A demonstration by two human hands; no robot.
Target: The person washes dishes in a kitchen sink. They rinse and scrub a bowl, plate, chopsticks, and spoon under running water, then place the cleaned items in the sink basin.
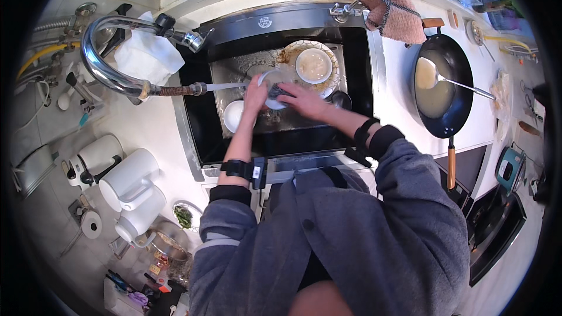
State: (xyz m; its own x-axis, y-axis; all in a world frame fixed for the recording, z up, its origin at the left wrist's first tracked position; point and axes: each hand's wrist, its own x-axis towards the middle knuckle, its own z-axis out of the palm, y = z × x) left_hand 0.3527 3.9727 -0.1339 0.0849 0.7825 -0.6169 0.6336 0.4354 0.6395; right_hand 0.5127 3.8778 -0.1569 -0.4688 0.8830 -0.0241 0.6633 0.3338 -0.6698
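Observation:
Over the sink [351, 118], my left hand [255, 96] grips a white bowl [275, 105] by its side, tilted and blurred. My right hand [305, 100] reaches into that bowl, its fingers on a dark scouring pad [276, 91]. A stream of water [226, 86] runs from the curved chrome tap [94, 68] toward my left hand. Behind my right hand lies a soiled patterned plate [287, 52], and a white bowl of cloudy liquid [313, 66] stands on it. Another white bowl [233, 115] sits at the sink's left, partly behind my left forearm.
Right of the sink stands a wok [465, 92] with cloudy liquid and a metal turner [465, 84] across its rim. A pink towel [390, 13] hangs at the back right. On the left counter are white pitchers [131, 180] and a plate of greens [183, 216].

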